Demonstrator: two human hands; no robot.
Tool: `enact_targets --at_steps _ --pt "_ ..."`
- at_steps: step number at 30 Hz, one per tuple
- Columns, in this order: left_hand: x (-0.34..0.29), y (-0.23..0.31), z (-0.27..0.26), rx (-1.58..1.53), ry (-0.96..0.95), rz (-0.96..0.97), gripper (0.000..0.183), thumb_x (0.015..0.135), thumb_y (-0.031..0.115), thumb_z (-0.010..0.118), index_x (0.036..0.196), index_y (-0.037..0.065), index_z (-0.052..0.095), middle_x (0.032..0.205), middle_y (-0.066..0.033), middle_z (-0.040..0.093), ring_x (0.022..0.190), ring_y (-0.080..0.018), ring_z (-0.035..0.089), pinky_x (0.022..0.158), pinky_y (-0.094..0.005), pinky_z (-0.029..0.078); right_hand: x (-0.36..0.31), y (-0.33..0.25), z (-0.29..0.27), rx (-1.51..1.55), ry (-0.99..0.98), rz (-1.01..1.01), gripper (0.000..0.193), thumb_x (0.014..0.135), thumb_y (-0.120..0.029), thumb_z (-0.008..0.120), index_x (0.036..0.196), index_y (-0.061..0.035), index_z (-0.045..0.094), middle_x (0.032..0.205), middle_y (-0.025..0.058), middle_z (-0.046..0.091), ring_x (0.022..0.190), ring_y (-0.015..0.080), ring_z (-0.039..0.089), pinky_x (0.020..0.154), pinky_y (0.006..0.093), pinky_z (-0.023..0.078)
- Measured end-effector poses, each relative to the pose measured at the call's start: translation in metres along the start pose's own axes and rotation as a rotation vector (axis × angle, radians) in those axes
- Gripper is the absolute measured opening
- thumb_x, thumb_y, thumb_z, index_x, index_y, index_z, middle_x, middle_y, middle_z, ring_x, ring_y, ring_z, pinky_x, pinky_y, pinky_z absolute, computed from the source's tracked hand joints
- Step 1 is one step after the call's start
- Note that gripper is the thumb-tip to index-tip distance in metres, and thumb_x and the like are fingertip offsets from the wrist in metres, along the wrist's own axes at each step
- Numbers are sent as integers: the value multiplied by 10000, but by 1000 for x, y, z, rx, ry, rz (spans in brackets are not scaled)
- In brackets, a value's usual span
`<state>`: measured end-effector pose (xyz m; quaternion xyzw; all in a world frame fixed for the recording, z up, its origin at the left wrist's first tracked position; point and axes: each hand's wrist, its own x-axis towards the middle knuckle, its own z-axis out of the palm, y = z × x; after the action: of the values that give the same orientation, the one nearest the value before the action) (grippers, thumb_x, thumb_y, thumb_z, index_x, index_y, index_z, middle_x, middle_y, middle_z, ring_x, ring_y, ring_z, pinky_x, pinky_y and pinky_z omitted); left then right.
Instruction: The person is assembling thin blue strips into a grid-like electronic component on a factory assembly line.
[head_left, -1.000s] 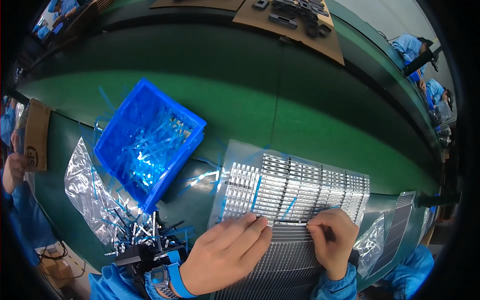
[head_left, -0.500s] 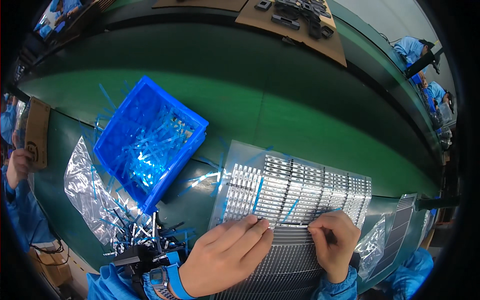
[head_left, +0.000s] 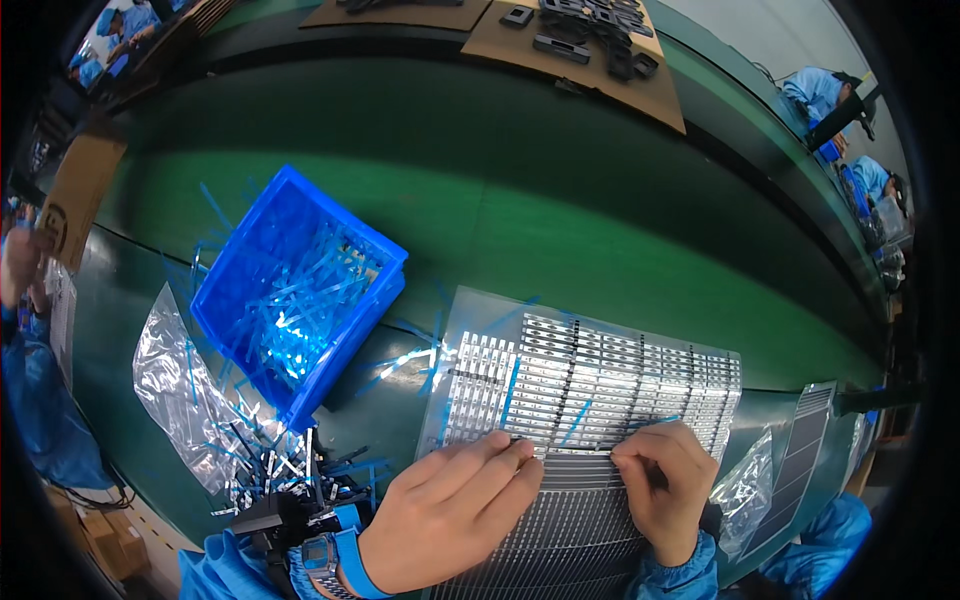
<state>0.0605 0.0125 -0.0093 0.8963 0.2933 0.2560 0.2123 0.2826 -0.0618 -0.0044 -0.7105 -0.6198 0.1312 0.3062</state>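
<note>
A clear sheet (head_left: 480, 303) lies under my hands, bearing rows of narrow silver strips with black marks (head_left: 620, 375); its nearer part is dark and finely lined. My left hand (head_left: 450, 515) comes from the lower left, its fingertips closed at the lower edge of the silver rows. To its right, my right hand (head_left: 668, 485) pinches with thumb and forefinger at that same edge. A thin strip (head_left: 578, 453) runs between the two pinches; its ends are hidden by my fingers. Small blue film strips (head_left: 577, 420) lie on the sheet.
Left of the sheet stands a blue bin (head_left: 335, 200) holding loose blue film strips. A clear plastic bag (head_left: 175, 375) and a pile of black-and-white strips (head_left: 290, 465) lie beside it. Cardboard with black parts (head_left: 590, 45) is at the back. Another person's hand (head_left: 22, 262) holds a carton (head_left: 80, 195).
The other person's carton at the left has been raised and tilted. My hands stay at the same strip, almost unmoved. The whole view has shifted slightly.
</note>
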Motion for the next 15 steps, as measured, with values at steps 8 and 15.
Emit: enact_targets --at_steps 8,15 --pt "9 5 -12 40 -77 6 378 801 99 739 1173 38 708 1139 -71 680 1082 -241 661 868 -356 534 1 -2 -1 0 -10 19 147 780 43 798 878 -26 713 869 83 698 733 200 657 591 288 510" --pt "5 5 -3 70 -67 2 482 814 85 701 1295 86 705 1164 -47 666 1072 -225 644 850 -342 500 3 2 -5 45 -40 1 166 769 38 806 896 -34 728 882 82 706 747 213 668 605 303 520"
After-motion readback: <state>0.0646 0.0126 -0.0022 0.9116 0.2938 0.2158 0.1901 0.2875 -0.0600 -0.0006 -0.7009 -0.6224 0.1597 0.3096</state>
